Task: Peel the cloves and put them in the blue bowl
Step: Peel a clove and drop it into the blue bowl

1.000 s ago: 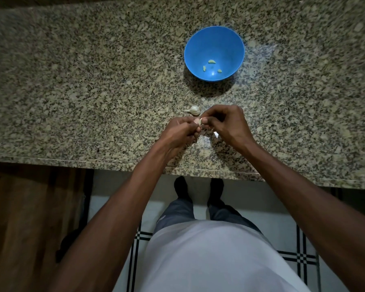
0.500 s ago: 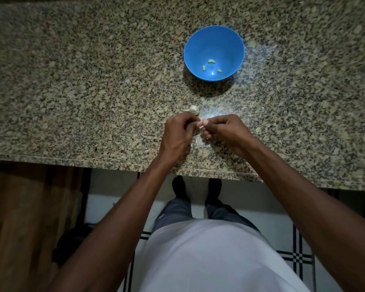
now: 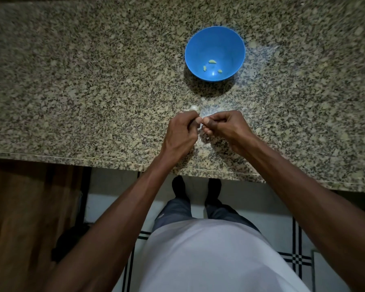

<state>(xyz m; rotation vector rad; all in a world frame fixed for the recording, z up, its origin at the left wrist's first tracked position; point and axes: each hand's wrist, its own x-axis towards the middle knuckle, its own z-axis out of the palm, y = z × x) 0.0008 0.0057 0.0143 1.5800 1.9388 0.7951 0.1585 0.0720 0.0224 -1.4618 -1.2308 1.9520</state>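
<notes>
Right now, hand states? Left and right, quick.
Left hand: closed, fingers curled round a small pale garlic clove.
Right hand: closed, fingertips pinching the same clove's papery skin.

A small white clove (image 3: 200, 125) is held between the fingertips of two hands, just above the counter; most of it is hidden by the fingers. A blue bowl (image 3: 232, 45) is set upright on the counter, farther back and a little to the right. Three small pale yellow peeled cloves (image 3: 212, 61) are seen lying apart at its bottom. A white garlic bulb (image 3: 193, 108) is seen lying on the counter, just behind the hands.
</notes>
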